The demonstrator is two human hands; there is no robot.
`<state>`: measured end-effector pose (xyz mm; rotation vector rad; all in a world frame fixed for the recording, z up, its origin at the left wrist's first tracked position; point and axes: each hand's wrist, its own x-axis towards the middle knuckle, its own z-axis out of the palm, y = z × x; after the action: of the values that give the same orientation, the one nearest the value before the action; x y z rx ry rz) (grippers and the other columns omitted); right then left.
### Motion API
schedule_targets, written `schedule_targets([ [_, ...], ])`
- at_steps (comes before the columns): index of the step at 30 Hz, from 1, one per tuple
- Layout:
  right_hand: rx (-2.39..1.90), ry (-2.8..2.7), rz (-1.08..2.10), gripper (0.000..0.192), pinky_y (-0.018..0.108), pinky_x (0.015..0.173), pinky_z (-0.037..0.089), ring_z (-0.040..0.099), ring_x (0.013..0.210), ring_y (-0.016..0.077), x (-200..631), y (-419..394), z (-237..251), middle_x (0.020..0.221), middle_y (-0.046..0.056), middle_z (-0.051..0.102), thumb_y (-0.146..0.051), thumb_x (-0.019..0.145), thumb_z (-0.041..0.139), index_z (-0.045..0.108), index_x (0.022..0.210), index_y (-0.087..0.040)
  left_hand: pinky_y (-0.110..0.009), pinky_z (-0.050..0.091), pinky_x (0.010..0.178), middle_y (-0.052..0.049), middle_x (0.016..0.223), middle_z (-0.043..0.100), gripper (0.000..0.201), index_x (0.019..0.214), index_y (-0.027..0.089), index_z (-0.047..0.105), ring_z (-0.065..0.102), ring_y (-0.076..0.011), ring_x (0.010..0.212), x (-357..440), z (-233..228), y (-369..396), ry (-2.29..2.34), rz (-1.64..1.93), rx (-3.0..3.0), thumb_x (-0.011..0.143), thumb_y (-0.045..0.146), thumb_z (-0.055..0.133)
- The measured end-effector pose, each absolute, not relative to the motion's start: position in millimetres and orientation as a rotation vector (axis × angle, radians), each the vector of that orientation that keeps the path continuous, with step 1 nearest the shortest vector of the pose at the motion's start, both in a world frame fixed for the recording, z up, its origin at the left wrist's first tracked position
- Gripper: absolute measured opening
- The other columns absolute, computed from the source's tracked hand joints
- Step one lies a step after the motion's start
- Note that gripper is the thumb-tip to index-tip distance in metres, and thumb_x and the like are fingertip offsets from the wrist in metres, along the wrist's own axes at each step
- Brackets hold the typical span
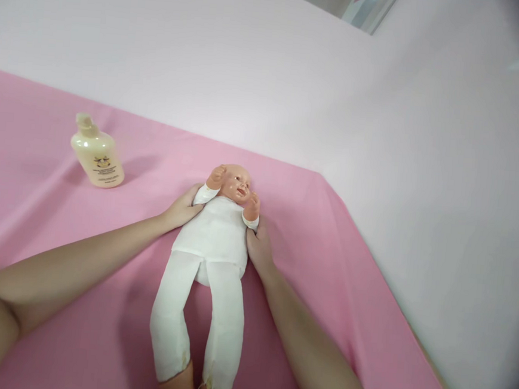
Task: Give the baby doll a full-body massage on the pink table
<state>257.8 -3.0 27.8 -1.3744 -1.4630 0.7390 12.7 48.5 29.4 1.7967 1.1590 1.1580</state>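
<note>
Both hands, left hand (182, 207) and right hand (259, 247), clasped the white-bodied plastic baby doll (213, 239) on pink cloth (327, 254); a cream lotion bottle (97, 155) stood well apart.

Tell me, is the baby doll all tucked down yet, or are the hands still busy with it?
Done: the doll lies on its back on the pink cloth. In hand: the left hand and right hand hold its sides under the arms. Left: the cream bottle stands apart, untouched.

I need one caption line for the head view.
Both hands, left hand and right hand, hold doll on pink cloth.
</note>
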Motion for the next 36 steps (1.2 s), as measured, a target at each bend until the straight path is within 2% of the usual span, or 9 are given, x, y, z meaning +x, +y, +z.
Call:
schedule_targets([
  [11,-1.382,-1.452,0.730,0.041,0.051,0.108,0.046,0.059,0.121,0.0278,256.4,-2.6,28.0,0.128,0.011,0.064,-0.022,0.082,0.049,0.058,0.122,-0.023,-0.046,0.048,0.107,-0.010,0.135,0.065,0.053,0.134,0.019,0.050,0.061,-0.0302,0.123,13.9,30.6,48.1,1.149,1.180,1.765,0.083,0.032,0.059],
  [36,-1.377,-1.461,0.697,0.040,0.051,0.107,0.046,0.059,0.118,0.0274,257.0,-2.2,26.5,0.127,0.010,0.064,-0.024,0.083,0.049,0.059,0.122,-0.023,-0.046,0.047,0.108,-0.011,0.137,0.064,0.056,0.136,0.017,0.049,0.060,-0.0302,0.124,14.0,32.1,47.2,1.173,1.160,1.760,0.083,0.032,0.058],
])
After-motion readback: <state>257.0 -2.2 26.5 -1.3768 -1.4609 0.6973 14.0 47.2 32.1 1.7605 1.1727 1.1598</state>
